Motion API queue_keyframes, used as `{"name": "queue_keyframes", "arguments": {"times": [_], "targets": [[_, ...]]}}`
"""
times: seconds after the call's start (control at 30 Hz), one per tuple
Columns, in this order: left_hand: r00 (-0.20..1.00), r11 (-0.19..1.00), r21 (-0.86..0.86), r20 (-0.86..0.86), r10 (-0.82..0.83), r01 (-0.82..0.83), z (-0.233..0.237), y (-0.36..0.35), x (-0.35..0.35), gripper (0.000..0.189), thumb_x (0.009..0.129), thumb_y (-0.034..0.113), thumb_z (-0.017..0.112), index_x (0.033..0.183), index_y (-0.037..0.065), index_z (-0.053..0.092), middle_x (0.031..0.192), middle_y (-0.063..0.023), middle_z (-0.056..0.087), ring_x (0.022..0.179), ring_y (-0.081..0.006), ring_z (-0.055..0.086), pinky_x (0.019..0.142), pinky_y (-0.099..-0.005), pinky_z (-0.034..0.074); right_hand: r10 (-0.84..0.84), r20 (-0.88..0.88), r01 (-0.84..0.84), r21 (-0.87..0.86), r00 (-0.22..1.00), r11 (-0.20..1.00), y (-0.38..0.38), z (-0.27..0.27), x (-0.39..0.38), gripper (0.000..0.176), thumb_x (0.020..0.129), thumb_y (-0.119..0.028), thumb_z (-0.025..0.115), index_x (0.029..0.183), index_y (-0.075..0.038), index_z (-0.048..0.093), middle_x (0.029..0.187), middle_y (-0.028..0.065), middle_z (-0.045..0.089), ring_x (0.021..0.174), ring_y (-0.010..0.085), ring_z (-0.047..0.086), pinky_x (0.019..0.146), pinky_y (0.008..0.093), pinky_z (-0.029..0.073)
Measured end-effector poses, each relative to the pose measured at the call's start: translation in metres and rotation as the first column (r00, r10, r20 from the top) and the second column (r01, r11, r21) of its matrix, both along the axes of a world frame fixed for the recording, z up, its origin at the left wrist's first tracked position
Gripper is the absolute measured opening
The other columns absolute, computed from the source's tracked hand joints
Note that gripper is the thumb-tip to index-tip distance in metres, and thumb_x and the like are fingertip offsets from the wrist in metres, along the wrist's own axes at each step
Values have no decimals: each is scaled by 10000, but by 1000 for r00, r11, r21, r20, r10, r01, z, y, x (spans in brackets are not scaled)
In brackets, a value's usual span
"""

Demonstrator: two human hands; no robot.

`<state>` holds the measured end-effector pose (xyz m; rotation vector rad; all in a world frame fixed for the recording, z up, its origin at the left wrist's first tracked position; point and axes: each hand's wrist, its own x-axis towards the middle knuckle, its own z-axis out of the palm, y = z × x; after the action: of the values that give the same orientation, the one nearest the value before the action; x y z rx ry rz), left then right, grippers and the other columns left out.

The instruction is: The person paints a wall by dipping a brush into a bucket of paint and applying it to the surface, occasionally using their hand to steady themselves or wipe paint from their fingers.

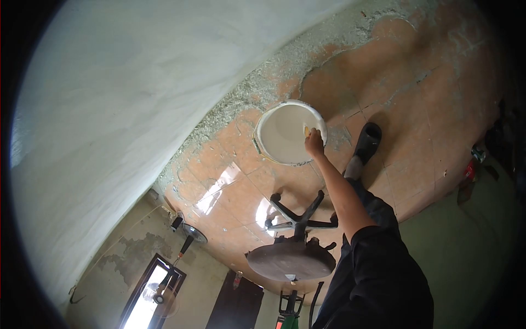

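Note:
My right hand is closed at the right side of a round white bucket. A small yellowish, handle-like piece shows at its fingers; the rest of this tool is hidden. Inside the bucket lies a smooth off-white mix, thick-looking and level. Pale smears coat the bucket's rim. My arm reaches in from the lower right in a dark sleeve. My left hand is out of view.
A dark slipper on a foot stands right of the bucket. An office chair is below it. Grey debris lines the floor along the pale wall. A standing fan is at lower left.

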<state>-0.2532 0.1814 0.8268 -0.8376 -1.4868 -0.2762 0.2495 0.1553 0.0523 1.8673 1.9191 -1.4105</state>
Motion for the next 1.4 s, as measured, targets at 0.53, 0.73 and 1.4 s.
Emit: {"name": "queue_keyframes", "arguments": {"times": [0.53, 0.73, 1.4], "targets": [[999, 997, 78, 39, -30, 27, 23, 1, 8, 1050, 762, 754, 320, 1342, -89, 87, 1288, -304, 229, 1155, -420, 285, 939, -559, 263, 446, 267, -483, 91, 854, 871, -25, 78, 68, 232, 875, -71, 495, 1063, 61, 461, 1042, 192, 455, 785, 236, 617, 634, 302, 553], [999, 997, 74, 37, -32, 30, 26, 1, 7, 1053, 765, 753, 323, 1340, -97, 86, 1281, -309, 233, 1148, -423, 290, 938, -560, 267, 565, 356, -579, -79, 744, 812, -22, 94, 68, 213, 888, -110, 490, 1038, 41, 492, 1001, 165, 511, 843, 232, 594, 665, 289, 541], [1000, 996, 84, 26, -5, 3, 41, -7, 14, 1063, 774, 749, 332, 1332, -121, 84, 1258, -325, 243, 1124, -433, 304, 932, -565, 280, 388, 247, -220, -511, 888, 831, 5, 106, 73, 397, 869, -234, 465, 1131, 64, 477, 1079, 233, 585, 973, 347, 597, 834, 406, 477]]}}
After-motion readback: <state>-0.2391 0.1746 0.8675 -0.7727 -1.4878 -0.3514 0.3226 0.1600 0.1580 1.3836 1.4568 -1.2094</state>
